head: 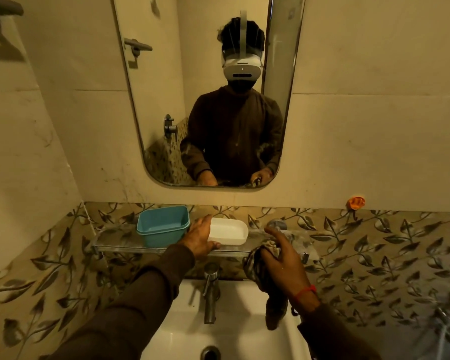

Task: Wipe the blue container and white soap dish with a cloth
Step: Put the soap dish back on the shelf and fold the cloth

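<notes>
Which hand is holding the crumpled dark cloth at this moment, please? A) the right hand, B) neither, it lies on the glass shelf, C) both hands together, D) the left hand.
A: the right hand is closed around the crumpled dark cloth, which hangs over the white basin, while the left hand reaches to the white oval soap dish.

One blue container (163,226) and one white soap dish (228,232) stand side by side on one glass shelf (120,245), the container to the left. Two hands show: the left hand (199,237) near the dish, the right hand (283,258) holding the one cloth (260,271). One tap (210,294) rises over one white sink (242,333) near the viewer. One mirror (166,100) hangs on the far wall. One orange hook (356,202) sits far right. One red thread (305,292) circles the right wrist.
</notes>
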`<state>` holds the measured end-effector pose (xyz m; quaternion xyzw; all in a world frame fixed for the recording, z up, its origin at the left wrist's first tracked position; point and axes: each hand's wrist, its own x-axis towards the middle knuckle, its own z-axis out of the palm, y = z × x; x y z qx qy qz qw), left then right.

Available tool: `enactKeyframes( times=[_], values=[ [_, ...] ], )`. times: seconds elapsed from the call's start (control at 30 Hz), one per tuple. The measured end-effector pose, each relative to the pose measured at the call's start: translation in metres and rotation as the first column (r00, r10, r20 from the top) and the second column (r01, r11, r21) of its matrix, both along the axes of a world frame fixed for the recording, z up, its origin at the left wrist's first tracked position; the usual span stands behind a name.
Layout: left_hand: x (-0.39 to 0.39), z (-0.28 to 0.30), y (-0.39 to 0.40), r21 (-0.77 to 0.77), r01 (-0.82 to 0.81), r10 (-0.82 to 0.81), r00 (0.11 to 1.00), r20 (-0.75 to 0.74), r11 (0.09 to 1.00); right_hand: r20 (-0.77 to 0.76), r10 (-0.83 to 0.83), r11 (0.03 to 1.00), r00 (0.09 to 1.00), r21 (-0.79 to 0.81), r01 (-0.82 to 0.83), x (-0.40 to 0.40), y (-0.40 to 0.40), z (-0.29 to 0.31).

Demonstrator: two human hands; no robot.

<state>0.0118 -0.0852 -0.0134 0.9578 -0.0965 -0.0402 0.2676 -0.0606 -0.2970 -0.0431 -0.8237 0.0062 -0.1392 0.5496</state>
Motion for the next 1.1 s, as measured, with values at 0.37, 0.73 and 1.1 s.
enactKeyframes(
  times=[0.37, 0.73, 1.1],
  values=[
    [-0.015, 0.006, -0.005, -0.133, -0.046, 0.052, 0.998, 0.046, 0.990, -0.031, -0.050, 0.969, 0.998, 0.239, 0.056, -0.025, -0.011, -0.005],
    [-0.131, -0.044, -0.053, -0.440, -0.132, 0.315, 0.871, 0.376, 0.889, 0.056, -0.013, 0.886, 0.998, 0.463, -0.014, -0.030, 0.028, 0.036],
    [-0.147, -0.031, -0.040, -0.880, -0.412, -0.165, 0.910, -0.381, -0.236, -0.151, 0.356, 0.553, 0.922, 0.829, -0.077, -0.069, 0.067, 0.037]
  ],
)
